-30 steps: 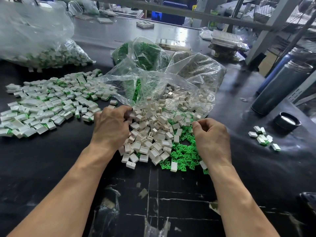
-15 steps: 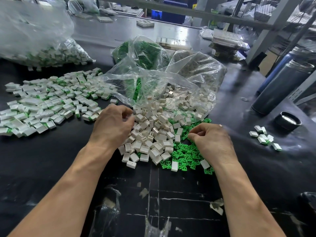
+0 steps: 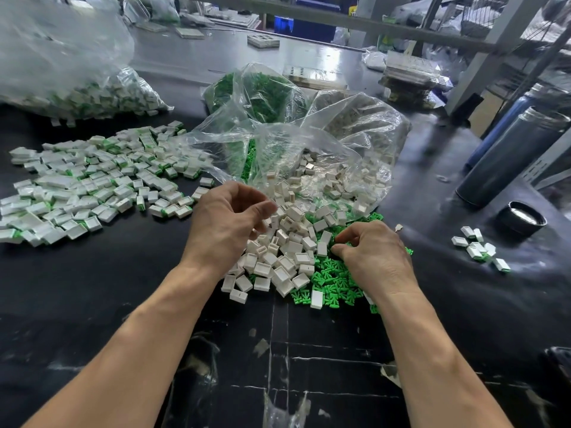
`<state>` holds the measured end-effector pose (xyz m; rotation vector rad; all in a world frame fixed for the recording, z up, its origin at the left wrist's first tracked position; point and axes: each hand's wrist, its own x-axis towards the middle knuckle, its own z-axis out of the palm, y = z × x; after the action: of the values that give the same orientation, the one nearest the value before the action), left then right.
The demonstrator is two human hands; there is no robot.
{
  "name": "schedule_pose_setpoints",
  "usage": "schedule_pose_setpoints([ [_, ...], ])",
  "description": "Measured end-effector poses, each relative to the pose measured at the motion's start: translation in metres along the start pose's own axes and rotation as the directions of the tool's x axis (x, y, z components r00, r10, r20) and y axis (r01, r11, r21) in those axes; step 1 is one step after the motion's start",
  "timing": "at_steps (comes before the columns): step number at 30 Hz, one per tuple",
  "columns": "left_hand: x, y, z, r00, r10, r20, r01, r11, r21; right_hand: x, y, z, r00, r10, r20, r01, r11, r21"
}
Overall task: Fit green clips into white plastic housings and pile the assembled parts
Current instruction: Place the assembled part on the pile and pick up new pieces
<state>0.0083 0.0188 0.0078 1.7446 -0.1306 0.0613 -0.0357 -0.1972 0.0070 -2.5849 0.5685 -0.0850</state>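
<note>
Loose white housings (image 3: pixel 279 257) lie heaped at the table's centre, spilling from a clear bag (image 3: pixel 333 156). Green clips (image 3: pixel 327 279) are spread just right of them. My left hand (image 3: pixel 227 223) hovers over the left side of the housing heap with its fingers curled; whether they hold a housing is hidden. My right hand (image 3: pixel 372 253) is down on the green clips, thumb and forefinger pinching into them at the edge of the housings. Assembled white-and-green parts (image 3: pixel 92 186) lie spread at the left.
A full bag of assembled parts (image 3: pixel 92 94) sits at the back left and a bag of green clips (image 3: pixel 256 91) behind the centre. At the right stand a grey flask (image 3: pixel 509 156), its black lid (image 3: pixel 522 217) and a few assembled parts (image 3: pixel 477 247). Shelf posts rise at the back right.
My left hand has lifted off the housing heap and curled its fingers. My right hand has moved down and forward onto the green clips and pinches there.
</note>
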Motion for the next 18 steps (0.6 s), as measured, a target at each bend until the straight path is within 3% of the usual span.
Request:
schedule_pose_setpoints([
  [8, -0.005, 0.004, 0.008, 0.995, -0.054, 0.084, 0.079, 0.938, -0.337, -0.005, -0.002, 0.0, 0.998, -0.053, -0.026, 0.054, 0.998, 0.033],
  [12, -0.007, 0.008, 0.012, 0.99, -0.04, 0.135, 0.088, 0.924, -0.371, -0.008, 0.0, 0.0, 0.986, -0.091, -0.14, 0.12, 0.969, 0.215],
  [14, -0.009, 0.009, 0.014, 0.988, -0.03, 0.153, 0.082, 0.933, -0.349, -0.01, -0.002, -0.001, 0.98, -0.097, -0.174, 0.169, 0.867, 0.469],
  [16, -0.009, 0.009, 0.016, 0.986, -0.031, 0.165, 0.084, 0.942, -0.325, -0.013, -0.007, -0.001, 0.984, -0.094, -0.151, 0.174, 0.679, 0.713],
  [18, -0.01, 0.01, 0.019, 0.983, -0.032, 0.178, 0.086, 0.949, -0.303, -0.016, -0.011, -0.001, 0.987, -0.117, -0.114, 0.16, 0.556, 0.816],
])
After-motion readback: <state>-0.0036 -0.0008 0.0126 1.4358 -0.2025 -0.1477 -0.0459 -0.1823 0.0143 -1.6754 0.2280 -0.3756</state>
